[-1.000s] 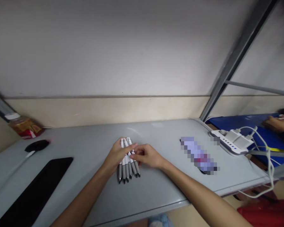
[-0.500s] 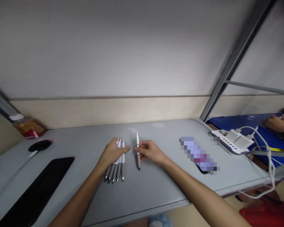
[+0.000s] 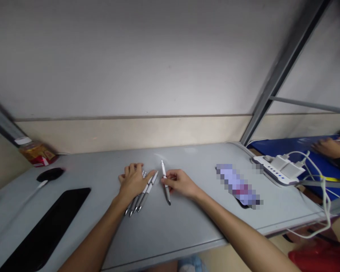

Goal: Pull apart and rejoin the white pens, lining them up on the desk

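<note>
Several white pens with grey grips (image 3: pixel 144 199) lie side by side on the grey desk (image 3: pixel 164 230), tilted with their silver tips toward me. Over their upper ends lies my left hand (image 3: pixel 133 180), its fingers spread and partly covering them. A little to the right, my right hand (image 3: pixel 180 183) pinches a single pen (image 3: pixel 163 170) of the same kind between thumb and fingers. That pen's silver tip points toward me, and a gap separates it from the group.
A phone (image 3: pixel 238 185) and a white power strip (image 3: pixel 274 172) are on the right. To the left are a dark mat (image 3: pixel 49 228), a black mouse (image 3: pixel 50 174) and a bottle (image 3: pixel 38 152). Another person's hands (image 3: pixel 331 147) rest over a blue surface beyond the metal post.
My left hand has shifted its fingers over the grouped pens, which now slant more to the right at their upper ends. The pen in my right hand has tilted slightly.
</note>
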`<state>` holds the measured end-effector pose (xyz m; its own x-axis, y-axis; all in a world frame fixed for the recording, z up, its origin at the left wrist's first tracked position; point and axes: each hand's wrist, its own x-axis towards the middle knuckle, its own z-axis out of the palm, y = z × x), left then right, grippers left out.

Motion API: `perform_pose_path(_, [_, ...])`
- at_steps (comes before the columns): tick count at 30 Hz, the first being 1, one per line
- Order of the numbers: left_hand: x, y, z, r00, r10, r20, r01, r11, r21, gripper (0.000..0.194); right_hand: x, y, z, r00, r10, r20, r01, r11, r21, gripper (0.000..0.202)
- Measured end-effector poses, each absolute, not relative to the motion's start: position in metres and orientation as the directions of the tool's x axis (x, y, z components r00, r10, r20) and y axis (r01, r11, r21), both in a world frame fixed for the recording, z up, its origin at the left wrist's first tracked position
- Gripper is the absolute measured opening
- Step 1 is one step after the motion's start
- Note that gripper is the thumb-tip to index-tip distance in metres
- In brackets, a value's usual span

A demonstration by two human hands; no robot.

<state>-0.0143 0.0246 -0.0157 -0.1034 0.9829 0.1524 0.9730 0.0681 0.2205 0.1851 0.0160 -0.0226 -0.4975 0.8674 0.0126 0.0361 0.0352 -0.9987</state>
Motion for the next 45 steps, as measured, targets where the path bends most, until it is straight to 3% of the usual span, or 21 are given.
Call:
perform_pose_path(6, [-0.009, 0.025, -0.016, -0.088, 0.988, 0.130, 0.982, 0.065, 0.175, 0.053, 0.184, 0.015, -0.023, -0.500, 0.866, 0.007, 0.016, 0.017, -1.000, 0.032])
perform_pose_path(15, [-0.019, 0.035, -0.007, -0.171, 0.978, 0.118, 0.871, 0.094, 0.483, 0.041, 0.185, 0.014, -0.024, -0.590, 0.807, -0.012, 0.052, 0.023, -0.998, 0.032])
perform_pose_path(20, [-0.029, 0.030, -0.005, 0.193, 0.958, 0.212, 0.894, -0.261, 0.364, 0.037, 0.186, 0.014, -0.027, -0.630, 0.776, 0.028, 0.065, 0.089, -0.994, 0.030])
perform_pose_path(23, [-0.029, 0.027, -0.010, 0.321, 0.928, 0.189, 0.871, -0.367, 0.326, 0.038, 0.187, 0.014, -0.027, -0.661, 0.749, 0.037, 0.062, 0.103, -0.993, 0.029])
perform_pose_path(29, [-0.030, 0.029, -0.018, 0.295, 0.939, 0.174, 0.898, -0.335, 0.286, 0.040, 0.185, 0.013, -0.025, -0.674, 0.738, -0.008, 0.031, 0.018, -0.999, 0.030])
perform_pose_path(37, [-0.037, 0.034, -0.021, 0.286, 0.945, 0.160, 0.905, -0.321, 0.278, 0.041, 0.193, 0.017, -0.015, -0.480, 0.876, -0.038, -0.100, -0.098, -0.990, 0.034])
perform_pose_path(45, [-0.036, 0.034, -0.017, 0.267, 0.955, 0.130, 0.904, -0.295, 0.310, 0.040, 0.194, 0.011, -0.007, -0.616, 0.784, -0.084, -0.024, -0.125, -0.992, 0.032])
